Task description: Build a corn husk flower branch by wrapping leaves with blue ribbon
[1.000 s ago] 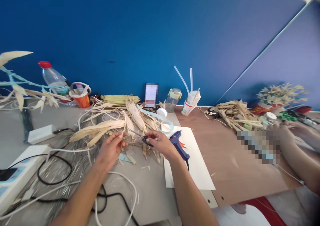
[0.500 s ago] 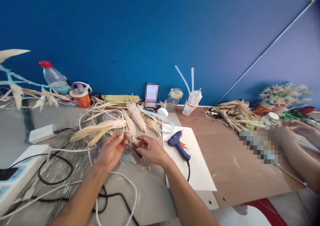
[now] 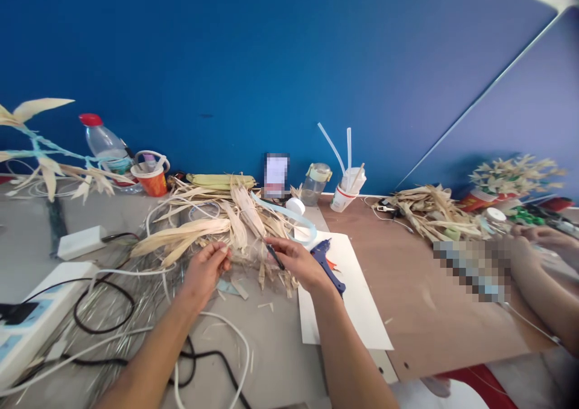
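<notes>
My left hand [image 3: 208,273] is pinched shut in front of the pile of dry corn husks [image 3: 185,234]. Whatever lies between its fingertips is too small to make out. To its right, my right hand [image 3: 296,264] is closed around what look like black-handled scissors [image 3: 275,257], pointing up and left. Torn husk scraps lie on the table between and below the hands. A blue hot glue gun [image 3: 333,270] rests on a white sheet of paper [image 3: 357,300], partly hidden behind my right wrist.
Cables and a white power strip [image 3: 49,300] cover the left side, beside a bundle of thin wires. A bottle [image 3: 106,146], a red cup [image 3: 151,180], a jar [image 3: 315,183] and a white cup [image 3: 342,198] stand at the back. Another person's hands work at the far right.
My hands have moved apart. The right hand went right and slightly up with the scissors, now covering part of the glue gun. My left hand stays nearly in place, still pinched.
</notes>
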Demonstrator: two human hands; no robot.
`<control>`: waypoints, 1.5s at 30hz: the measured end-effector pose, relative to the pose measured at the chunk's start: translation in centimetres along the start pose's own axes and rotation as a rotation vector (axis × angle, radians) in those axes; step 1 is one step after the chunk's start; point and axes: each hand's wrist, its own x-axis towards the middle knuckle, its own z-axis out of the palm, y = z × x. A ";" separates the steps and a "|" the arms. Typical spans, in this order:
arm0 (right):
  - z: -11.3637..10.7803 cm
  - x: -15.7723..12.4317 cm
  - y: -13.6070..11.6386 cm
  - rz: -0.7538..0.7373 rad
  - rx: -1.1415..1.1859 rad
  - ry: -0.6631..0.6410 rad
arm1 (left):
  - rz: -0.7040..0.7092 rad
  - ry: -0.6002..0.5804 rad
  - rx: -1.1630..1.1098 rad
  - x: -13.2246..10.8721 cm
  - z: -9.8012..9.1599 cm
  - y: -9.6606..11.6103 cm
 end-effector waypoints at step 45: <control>2.7 0.0 0.0 0.080 -0.069 -0.141 | -0.116 -0.044 -0.022 -0.8 0.7 1.1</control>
